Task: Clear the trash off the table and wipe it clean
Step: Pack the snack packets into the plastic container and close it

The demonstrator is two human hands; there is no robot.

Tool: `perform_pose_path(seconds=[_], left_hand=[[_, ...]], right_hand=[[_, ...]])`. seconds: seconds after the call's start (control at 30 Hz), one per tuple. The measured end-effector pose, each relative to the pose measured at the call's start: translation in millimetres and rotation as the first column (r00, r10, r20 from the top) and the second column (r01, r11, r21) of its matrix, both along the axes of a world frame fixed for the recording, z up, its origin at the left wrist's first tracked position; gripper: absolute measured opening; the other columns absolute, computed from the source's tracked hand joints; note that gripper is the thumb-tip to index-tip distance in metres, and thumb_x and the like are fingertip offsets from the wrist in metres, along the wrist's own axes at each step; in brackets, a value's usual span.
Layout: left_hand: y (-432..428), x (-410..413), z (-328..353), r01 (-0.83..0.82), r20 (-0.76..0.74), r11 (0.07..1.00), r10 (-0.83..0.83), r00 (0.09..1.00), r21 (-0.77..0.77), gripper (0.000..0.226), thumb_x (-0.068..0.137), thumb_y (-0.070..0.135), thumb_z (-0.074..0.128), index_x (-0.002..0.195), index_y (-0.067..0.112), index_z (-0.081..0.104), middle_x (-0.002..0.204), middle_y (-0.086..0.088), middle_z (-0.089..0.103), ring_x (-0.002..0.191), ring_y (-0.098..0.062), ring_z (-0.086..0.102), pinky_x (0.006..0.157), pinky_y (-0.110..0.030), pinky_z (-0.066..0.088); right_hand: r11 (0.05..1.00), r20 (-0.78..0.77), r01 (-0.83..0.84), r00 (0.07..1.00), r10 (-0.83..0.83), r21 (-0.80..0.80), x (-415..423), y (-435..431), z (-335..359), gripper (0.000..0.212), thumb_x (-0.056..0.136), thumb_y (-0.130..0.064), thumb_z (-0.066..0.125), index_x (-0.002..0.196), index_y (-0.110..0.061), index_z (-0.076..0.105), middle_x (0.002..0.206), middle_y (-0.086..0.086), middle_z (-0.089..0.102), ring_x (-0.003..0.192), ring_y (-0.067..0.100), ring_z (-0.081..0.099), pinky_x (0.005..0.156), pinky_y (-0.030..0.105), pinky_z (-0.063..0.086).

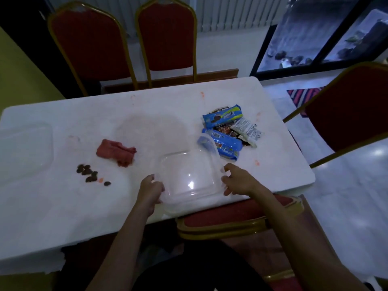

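Red chairs (168, 38) with gold frames ring a white surface (63, 217) in a dim room. At the near edge sits a clear plastic container (189, 177). The left hand (151, 190) is curled round its left rim, and the right hand (235, 181) grasps its right rim between fingers and thumb.

Just beyond the container, to its right, lies a heap of blue and white snack wrappers (226, 131), one of them touching its far corner. A crumpled red cloth (116, 152) lies to the left of the container, and dark crumbs (88, 172) are scattered further left. A second clear lid (25, 148) is well apart from the container on that same side. Faint reddish stains (202, 93) mark the surface beyond it.

The container looks thin and slippery, so a loose grasp could let it flex and pop free. It also sits near the edge and could tip onto the chair below. Dragging it toward the wrappers might push them off the right side. Wiping before the crumbs are gathered would likely smear them and spread the stains.
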State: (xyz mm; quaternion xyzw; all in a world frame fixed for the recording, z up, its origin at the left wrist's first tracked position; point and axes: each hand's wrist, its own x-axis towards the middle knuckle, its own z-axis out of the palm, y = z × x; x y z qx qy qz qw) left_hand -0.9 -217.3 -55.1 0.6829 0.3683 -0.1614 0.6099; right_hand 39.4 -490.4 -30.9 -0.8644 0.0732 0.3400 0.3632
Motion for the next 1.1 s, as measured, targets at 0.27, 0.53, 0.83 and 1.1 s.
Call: perform_pose_path(seconds=[0.27,0.53,0.83,1.1], left_hand=[[-3.1,-9.1,0.5,0.019,0.028,0.979,-0.025,0.999,0.204,0.053,0.078,0.002,0.057,0.129,0.018,0.059,0.102,0.002,0.065,0.089,-0.020,0.064,0.077,-0.039,0.055],[-15.6,0.9,-4.7,-0.029,0.136,0.958,-0.010,0.991,0.284,0.048,0.092,0.015,0.056,0.139,0.016,0.049,0.134,-0.007,0.057,0.112,-0.025,0.056,0.088,-0.031,0.042],[-36.1,-21.3,-10.0,-0.054,0.120,0.926,0.009,0.993,0.373,0.047,0.103,0.013,0.036,0.150,0.018,0.036,0.150,-0.007,0.045,0.135,-0.029,0.044,0.109,-0.037,0.035],[-40.5,-20.2,-11.0,-0.178,0.146,0.944,0.141,0.979,0.279,0.045,0.101,0.020,0.043,0.146,0.020,0.041,0.144,-0.005,0.049,0.129,-0.028,0.048,0.106,-0.038,0.038]], right_hand=[[0.931,0.137,-0.254,0.945,0.296,-0.261,31.3,-7.8,-3.3,0.035,0.094,-0.030,0.060,0.124,-0.011,0.061,0.121,0.006,0.063,0.107,0.024,0.065,0.085,0.029,0.048],[0.883,0.431,-0.083,0.849,0.305,-0.461,105.8,-9.7,-29.4,0.059,0.078,-0.045,0.071,0.122,-0.010,0.055,0.122,0.013,0.059,0.111,0.033,0.057,0.086,0.043,0.052],[0.865,0.396,-0.072,0.868,0.300,-0.496,119.3,-20.2,-57.3,0.064,0.068,-0.064,0.067,0.105,-0.012,0.061,0.106,0.007,0.062,0.107,0.034,0.061,0.087,0.047,0.054],[0.997,0.529,0.072,0.846,-0.070,0.018,93.1,-2.0,28.4,0.033,0.072,-0.043,0.071,0.094,-0.020,0.066,0.084,-0.003,0.069,0.076,0.016,0.065,0.067,0.031,0.053]])
